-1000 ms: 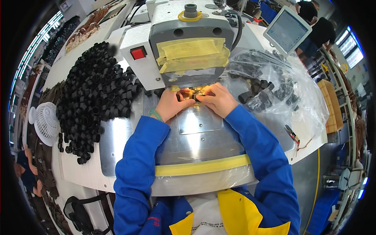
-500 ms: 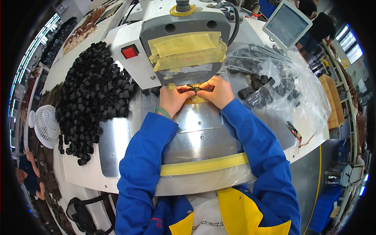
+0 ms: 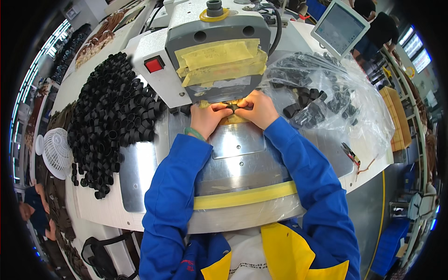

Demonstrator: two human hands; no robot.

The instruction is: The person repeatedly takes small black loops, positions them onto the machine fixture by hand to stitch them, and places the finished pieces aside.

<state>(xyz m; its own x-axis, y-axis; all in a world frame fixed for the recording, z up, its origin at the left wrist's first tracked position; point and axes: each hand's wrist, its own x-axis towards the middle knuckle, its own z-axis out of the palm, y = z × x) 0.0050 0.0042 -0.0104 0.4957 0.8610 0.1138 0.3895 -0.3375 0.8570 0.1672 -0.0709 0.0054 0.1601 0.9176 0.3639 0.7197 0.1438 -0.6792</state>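
My left hand (image 3: 204, 120) and my right hand (image 3: 258, 109) meet under the head of a grey and white sewing machine (image 3: 219, 63). Thumbs and fingers of both pinch a small black band loop (image 3: 232, 108) from either side, at the lit needle area. Most of the loop is hidden by my fingertips. Beneath my wrists spreads the machine's shiny metal bed plate (image 3: 238, 158). A large heap of black band loops (image 3: 114, 105) lies to the left of my left forearm.
Right of the machine, a clear plastic bag (image 3: 326, 88) holds more black loops. Red-handled snippers (image 3: 351, 154) lie near the table's right edge. A screen (image 3: 339, 29) stands at the back right, a white fan (image 3: 57, 153) at the left. Other people are in the background.
Both hands stay pinched on the band loop at nearly the same spot. The whole view has shifted very slightly.
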